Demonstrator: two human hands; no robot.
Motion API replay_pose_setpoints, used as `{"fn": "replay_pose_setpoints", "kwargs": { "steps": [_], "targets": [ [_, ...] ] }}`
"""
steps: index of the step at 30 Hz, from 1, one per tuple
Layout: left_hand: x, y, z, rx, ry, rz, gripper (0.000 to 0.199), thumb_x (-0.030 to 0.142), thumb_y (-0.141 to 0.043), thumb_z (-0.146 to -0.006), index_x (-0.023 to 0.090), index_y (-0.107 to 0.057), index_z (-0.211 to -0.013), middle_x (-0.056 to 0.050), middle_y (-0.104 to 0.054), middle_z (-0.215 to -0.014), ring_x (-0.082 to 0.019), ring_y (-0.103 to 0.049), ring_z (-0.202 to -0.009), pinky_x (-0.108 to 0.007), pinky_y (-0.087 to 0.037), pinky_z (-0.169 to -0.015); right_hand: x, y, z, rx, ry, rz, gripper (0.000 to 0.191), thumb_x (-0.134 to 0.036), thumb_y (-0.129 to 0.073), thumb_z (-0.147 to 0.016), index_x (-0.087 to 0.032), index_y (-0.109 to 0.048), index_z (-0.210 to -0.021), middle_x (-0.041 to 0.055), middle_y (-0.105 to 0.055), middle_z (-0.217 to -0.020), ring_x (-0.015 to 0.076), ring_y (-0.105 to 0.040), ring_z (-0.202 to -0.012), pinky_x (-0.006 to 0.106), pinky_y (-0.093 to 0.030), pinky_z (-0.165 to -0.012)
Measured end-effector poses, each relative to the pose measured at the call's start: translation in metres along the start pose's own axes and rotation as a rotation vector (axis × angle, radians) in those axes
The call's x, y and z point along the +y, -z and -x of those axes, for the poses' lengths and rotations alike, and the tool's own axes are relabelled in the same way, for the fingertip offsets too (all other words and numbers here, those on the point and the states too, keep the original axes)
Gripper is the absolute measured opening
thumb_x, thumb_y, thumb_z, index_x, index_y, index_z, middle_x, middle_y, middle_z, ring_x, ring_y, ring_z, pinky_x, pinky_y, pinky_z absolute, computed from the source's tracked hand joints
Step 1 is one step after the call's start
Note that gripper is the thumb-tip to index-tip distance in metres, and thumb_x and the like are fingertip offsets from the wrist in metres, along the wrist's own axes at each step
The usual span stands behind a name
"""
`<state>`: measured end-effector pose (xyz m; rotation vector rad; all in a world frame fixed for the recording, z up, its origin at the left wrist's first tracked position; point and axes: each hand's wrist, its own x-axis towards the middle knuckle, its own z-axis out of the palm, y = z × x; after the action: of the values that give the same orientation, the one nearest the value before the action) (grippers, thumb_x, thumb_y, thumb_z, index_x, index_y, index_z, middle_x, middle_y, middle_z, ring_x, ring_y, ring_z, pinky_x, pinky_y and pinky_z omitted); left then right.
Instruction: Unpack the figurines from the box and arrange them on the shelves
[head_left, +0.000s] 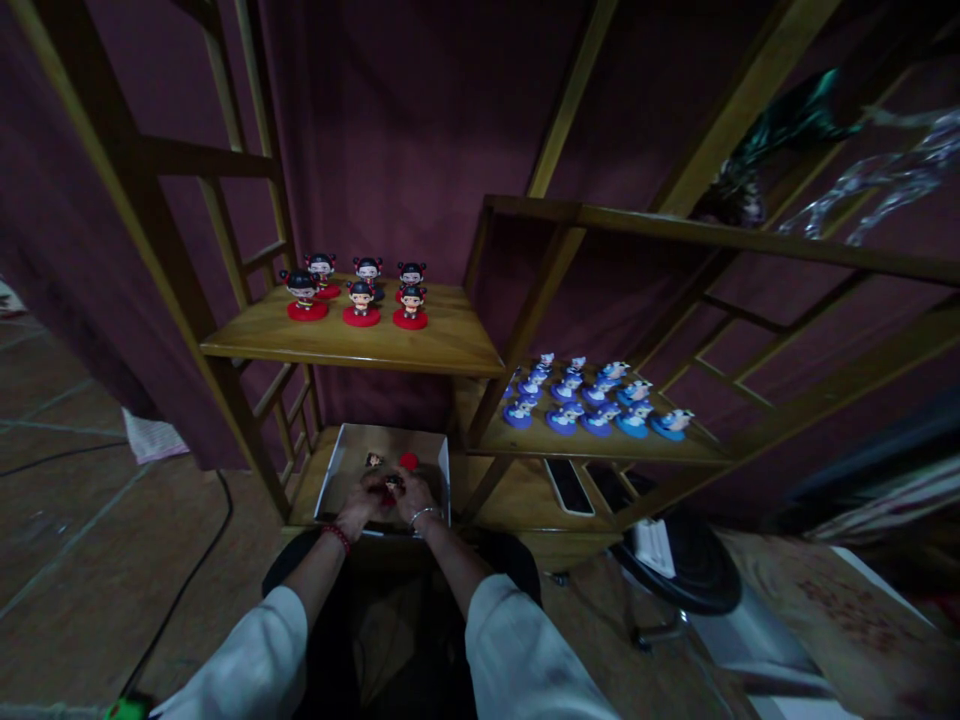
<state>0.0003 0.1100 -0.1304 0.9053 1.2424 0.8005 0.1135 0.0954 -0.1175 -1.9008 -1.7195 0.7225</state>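
While the left grip (360, 503) and right grip (415, 498) clench a red-based figurine (391, 489) between them, a red disc (409, 461) lies just ahead inside a cardboard box (390, 428).

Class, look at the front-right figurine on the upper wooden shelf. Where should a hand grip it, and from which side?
Grip the red round base of the figurine from the front, over the shelf's open edge. The wide flat base likely holds steadier than the big head, and another figurine stands right behind it, blocking the back.
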Motion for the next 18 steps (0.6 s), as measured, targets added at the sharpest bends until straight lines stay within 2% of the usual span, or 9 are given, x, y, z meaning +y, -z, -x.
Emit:
{"fn": "replay_pose_setpoints", "kwargs": {
  "steps": [3, 7, 13, 18],
  "targets": [
    [0.002, -0.001, 0.007, -0.015, -0.001, 0.056, 0.019, 0.003, -0.049, -0.063, 0.012, -0.058, -0.077, -0.002, -0.061, -0.069, -0.013, -0.059, -0.069, -0.029, -0.048, -0.074, -0.003, 0.003, 0.003, 0.016, -0.046, -0.037, 0.035, -0.014, -0.054, -0.077, -0.018, -0.056, -0.111, 0.0042, -0.065, -0.103, 0.0141, -0.060, -0.095, 0.023, -0.043, -0.086],
    [0.004, -0.001, 0.014, -0.021, 0.019, 0.088, 0.016, 0.004, -0.050, -0.064, 0.013, -0.056, -0.076, -0.002, -0.062, -0.072, -0.015, -0.061, -0.075, -0.031, -0.049, -0.076, -0.002, 0.003, 0.007, 0.030, -0.076, -0.102, 0.027, -0.017, -0.053, -0.078, -0.018, -0.059, -0.105, 0.0035, -0.067, -0.095, 0.0140, -0.061, -0.090, 0.022, -0.045, -0.080],
    [0.005, 0.000, 0.023, -0.016, 0.028, 0.095, 0.010, 0.008, -0.051, -0.068, 0.013, -0.054, -0.076, -0.008, -0.064, -0.086, -0.018, -0.061, -0.087, -0.030, -0.048, -0.081, 0.004, -0.001, 0.015, 0.030, -0.084, -0.126, 0.031, -0.018, -0.050, -0.080, -0.025, -0.057, -0.109, -0.0010, -0.066, -0.103, 0.0120, -0.060, -0.095, 0.021, -0.045, -0.082],
    [0.004, 0.002, 0.028, 0.000, 0.037, 0.015, 0.011, 0.010, -0.050, -0.069, 0.013, -0.053, -0.078, -0.010, -0.065, -0.087, -0.020, -0.062, -0.089, -0.029, -0.048, -0.080, 0.005, -0.007, 0.021, 0.037, -0.072, -0.199, 0.031, -0.024, -0.049, -0.081, -0.021, -0.056, -0.112, 0.0021, -0.066, -0.104, 0.0126, -0.062, -0.093, 0.021, -0.046, -0.082]
  ]
}}
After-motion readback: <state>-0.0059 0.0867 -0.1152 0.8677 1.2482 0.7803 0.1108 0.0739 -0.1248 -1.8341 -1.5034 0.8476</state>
